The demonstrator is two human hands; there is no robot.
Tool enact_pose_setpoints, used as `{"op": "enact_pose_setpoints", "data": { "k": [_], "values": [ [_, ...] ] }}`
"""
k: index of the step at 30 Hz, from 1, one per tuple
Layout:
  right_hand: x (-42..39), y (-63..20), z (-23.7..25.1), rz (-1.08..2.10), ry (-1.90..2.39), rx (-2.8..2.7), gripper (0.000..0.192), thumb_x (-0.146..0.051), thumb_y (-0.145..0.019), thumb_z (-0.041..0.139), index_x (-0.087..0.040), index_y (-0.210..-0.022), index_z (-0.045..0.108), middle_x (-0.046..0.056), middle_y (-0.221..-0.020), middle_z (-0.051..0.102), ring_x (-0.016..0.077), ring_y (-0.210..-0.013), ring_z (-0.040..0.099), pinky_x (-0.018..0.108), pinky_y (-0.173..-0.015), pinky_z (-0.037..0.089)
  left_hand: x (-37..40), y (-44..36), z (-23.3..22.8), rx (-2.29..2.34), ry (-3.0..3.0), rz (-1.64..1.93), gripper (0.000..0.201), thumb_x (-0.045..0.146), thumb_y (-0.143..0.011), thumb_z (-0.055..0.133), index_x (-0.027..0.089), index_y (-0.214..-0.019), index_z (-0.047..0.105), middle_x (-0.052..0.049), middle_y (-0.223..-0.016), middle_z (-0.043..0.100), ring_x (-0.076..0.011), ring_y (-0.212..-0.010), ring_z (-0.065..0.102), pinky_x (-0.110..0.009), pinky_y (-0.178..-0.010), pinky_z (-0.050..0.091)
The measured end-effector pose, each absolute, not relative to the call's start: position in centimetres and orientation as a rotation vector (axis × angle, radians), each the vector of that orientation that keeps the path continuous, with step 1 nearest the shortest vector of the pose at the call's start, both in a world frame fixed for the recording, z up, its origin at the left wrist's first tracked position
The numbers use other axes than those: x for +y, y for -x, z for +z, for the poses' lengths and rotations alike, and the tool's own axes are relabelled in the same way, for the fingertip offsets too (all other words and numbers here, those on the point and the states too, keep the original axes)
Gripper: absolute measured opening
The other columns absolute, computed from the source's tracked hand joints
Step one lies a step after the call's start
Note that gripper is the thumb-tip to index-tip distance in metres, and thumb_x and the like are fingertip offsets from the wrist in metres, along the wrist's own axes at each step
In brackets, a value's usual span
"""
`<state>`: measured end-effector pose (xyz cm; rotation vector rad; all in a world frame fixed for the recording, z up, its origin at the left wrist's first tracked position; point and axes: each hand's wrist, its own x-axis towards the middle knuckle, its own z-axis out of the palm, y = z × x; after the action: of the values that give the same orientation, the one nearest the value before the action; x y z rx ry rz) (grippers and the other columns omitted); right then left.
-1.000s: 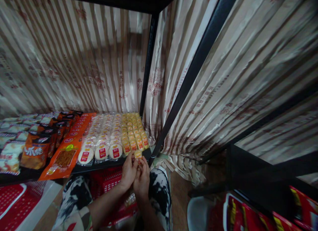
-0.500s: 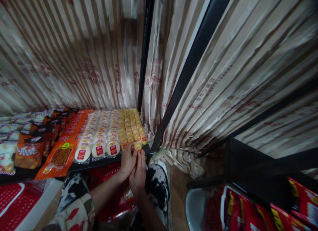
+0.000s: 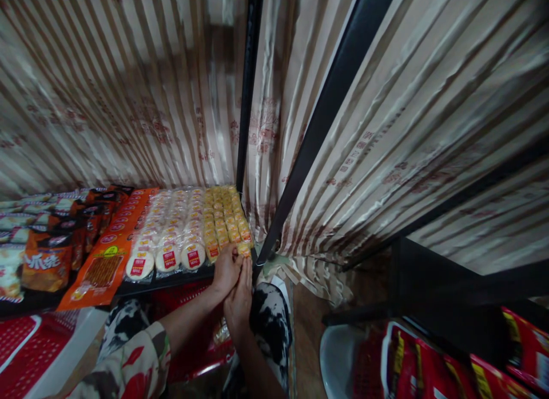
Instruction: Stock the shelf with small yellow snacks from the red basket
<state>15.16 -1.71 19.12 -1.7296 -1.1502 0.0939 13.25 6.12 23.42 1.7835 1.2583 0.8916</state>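
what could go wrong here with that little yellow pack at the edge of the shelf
The small yellow pack sits at the very front corner of the black shelf, pinched between the left hand and right hand; it could slip off toward the red basket below. Pushing it in might also nudge the tight yellow rows behind it out of line. The upright post stands close by, so fingers could knock it.

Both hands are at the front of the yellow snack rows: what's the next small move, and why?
Probably seat the yellow packet flat and let go. The left hand and right hand pinch it at the shelf's front edge, closing the rightmost yellow row.
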Motion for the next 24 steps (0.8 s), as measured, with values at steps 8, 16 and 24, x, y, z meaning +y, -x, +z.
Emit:
{"op": "enact_pose_setpoints", "data": {
  "k": [8, 16, 24],
  "values": [
    [-1.2, -15.8, 18.7, 0.115, 1.743, -1.128, 0.065, -0.014, -0.081, 0.032, -0.011, -0.144, 0.018, 0.014, -0.148, 0.027, 0.0219, -0.137, 0.023, 0.047, -0.108, 0.028, 6.2, -14.2, 23.8, 1.309, -1.825, 0.927, 0.003, 0.014, -0.076, 0.054, 0.016, -0.076, 0.054, 0.0, -0.075, 0.052, -0.0129, -0.068, 0.05, -0.024, -0.066, 0.04],
    [-0.4, -16.4, 18.6, 0.092, 1.759, -1.104, 0.066, -0.017, -0.081, 0.037, -0.011, -0.144, 0.017, 0.015, -0.146, 0.03, 0.0236, -0.135, 0.026, 0.046, -0.108, 0.029, 6.6, -15.2, 24.9, 1.253, -1.859, 0.85, 0.009, 0.011, -0.077, 0.05, 0.017, -0.073, 0.056, 0.0, -0.069, 0.056, -0.0124, -0.064, 0.052, -0.025, -0.063, 0.041],
    [0.4, -16.7, 18.0, 0.014, 1.813, -1.122, 0.069, -0.017, -0.081, 0.036, -0.011, -0.145, 0.013, 0.014, -0.147, 0.029, 0.0208, -0.135, 0.026, 0.043, -0.109, 0.027, 6.7, -15.4, 25.8, 1.216, -1.963, 0.775, 0.01, 0.022, -0.08, 0.052, 0.023, -0.078, 0.062, -0.003, -0.072, 0.066, -0.0189, -0.075, 0.062, -0.028, -0.067, 0.046]
  ]
}}
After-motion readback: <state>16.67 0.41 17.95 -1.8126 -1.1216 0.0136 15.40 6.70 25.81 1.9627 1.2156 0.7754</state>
